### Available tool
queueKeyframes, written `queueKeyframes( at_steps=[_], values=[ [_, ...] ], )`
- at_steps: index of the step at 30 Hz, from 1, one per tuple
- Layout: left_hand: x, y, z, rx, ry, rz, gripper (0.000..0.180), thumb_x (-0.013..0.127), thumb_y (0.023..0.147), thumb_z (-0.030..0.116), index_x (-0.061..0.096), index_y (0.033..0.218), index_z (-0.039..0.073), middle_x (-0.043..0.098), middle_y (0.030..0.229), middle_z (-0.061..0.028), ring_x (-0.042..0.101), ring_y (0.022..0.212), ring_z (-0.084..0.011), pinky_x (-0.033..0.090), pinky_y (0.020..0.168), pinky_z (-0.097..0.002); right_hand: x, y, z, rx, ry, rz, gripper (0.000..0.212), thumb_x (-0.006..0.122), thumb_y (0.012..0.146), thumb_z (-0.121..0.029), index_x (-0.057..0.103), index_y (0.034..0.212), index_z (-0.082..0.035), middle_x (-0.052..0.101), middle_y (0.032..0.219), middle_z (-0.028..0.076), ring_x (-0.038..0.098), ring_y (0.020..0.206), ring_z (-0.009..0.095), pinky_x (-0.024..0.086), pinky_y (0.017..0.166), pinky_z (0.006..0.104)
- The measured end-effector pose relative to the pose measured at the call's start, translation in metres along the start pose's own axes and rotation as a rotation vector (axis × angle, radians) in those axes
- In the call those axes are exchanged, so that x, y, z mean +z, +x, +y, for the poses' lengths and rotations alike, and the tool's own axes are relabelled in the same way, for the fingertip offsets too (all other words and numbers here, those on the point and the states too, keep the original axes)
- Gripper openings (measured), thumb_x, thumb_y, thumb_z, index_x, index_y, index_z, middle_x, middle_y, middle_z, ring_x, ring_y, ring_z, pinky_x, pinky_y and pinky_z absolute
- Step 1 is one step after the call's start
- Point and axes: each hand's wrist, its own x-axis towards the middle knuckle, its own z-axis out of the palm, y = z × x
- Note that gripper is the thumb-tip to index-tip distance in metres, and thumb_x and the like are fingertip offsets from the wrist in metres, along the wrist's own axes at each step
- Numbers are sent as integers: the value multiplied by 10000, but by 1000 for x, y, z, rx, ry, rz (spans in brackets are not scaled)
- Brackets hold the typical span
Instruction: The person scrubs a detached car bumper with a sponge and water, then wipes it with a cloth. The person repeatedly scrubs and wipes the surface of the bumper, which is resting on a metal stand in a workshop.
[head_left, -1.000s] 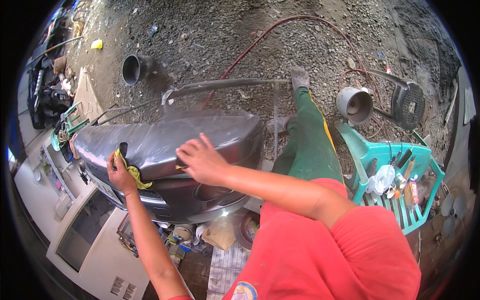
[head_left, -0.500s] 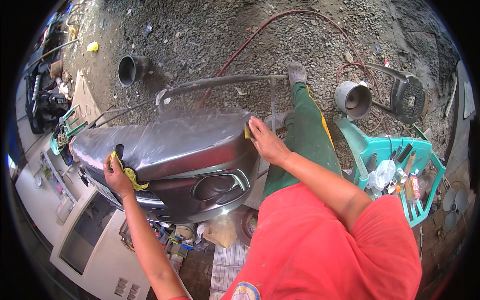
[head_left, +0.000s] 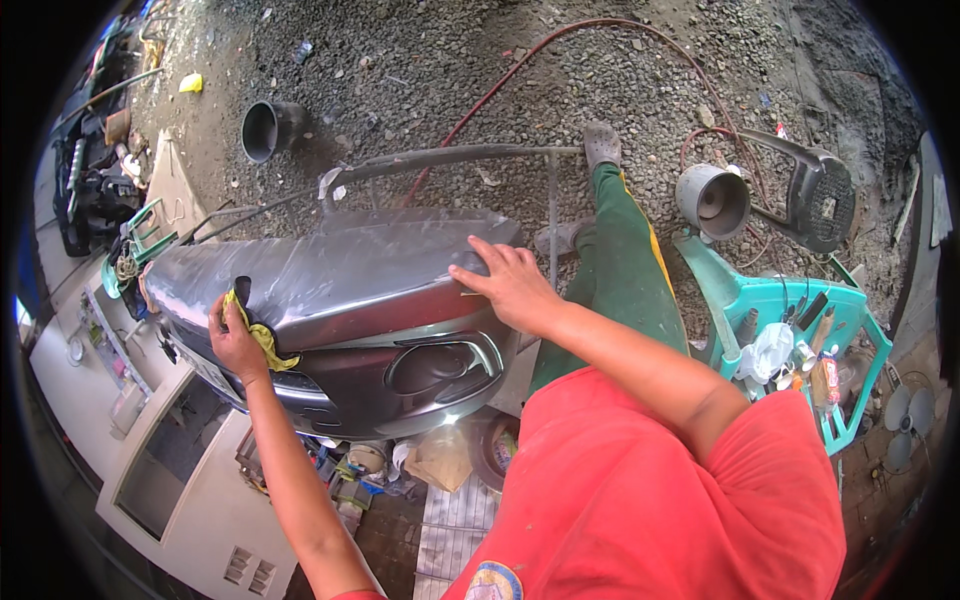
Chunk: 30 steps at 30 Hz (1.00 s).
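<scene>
A dark grey car bumper [head_left: 350, 275] lies across a metal stand, with dull, whitish smears on its upper face. My left hand [head_left: 237, 345] is closed on a yellow cloth [head_left: 268, 340], which drapes over the bumper's edge beside a dark opening. Near the bumper's right end, my right hand [head_left: 515, 287] presses on the surface with its fingers fanned out. Under that hand shows a thin yellow edge of what looks like sandpaper [head_left: 470, 294]; most of it is hidden by the palm.
A turquoise plastic chair [head_left: 790, 300] at the right holds tools and bags. Behind it are a grey pot [head_left: 712, 200] and a dark chair back [head_left: 820, 200]. A dark bucket [head_left: 270, 132] and red hose [head_left: 480, 100] lie on gravel. The metal stand's bar [head_left: 450, 156] passes behind the bumper.
My right hand has slid left along the bumper from its right end, and its fingers have spread. My left hand stays at the same spot with the yellow cloth.
</scene>
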Motion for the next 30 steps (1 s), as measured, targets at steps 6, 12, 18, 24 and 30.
queueKeyframes(
  at_steps=[6,12,18,24,30],
  values=[
    [-1,1,-2,-1,2,0,225,611,989,168,679,1131,8,690,1021,-54,613,905,-138,478,835,-288,2,-5,32,120,1,-36,643,504,843,15,567,1416,-267,309,1573,210,422,1333,393,350,1062,531],
    [0,2,-4,-2,6,-9,225,612,989,166,681,1134,9,691,1016,-57,615,913,-140,479,842,-294,-2,2,19,145,83,-81,651,490,837,11,565,1424,-260,286,1590,220,421,1329,400,349,1051,523],
    [1,1,-2,1,-15,-4,219,608,992,159,679,1132,6,690,1019,-58,615,917,-141,477,850,-290,-10,-9,3,113,96,-103,651,498,842,1,555,1433,-265,310,1578,211,445,1311,401,359,1042,532],
    [0,1,-1,-4,-27,-7,214,605,994,158,679,1126,6,686,1016,-53,609,909,-138,474,848,-287,-7,-6,8,182,261,73,486,598,853,-72,597,1336,-126,451,1448,170,472,1273,365,398,1016,491],
    [0,1,-5,-7,-16,-6,220,606,992,167,681,1123,7,686,1014,-49,607,901,-135,474,843,-286,-6,2,-12,137,244,60,408,672,846,-90,620,1249,-49,551,1291,121,511,1196,339,425,991,445]
  ],
)
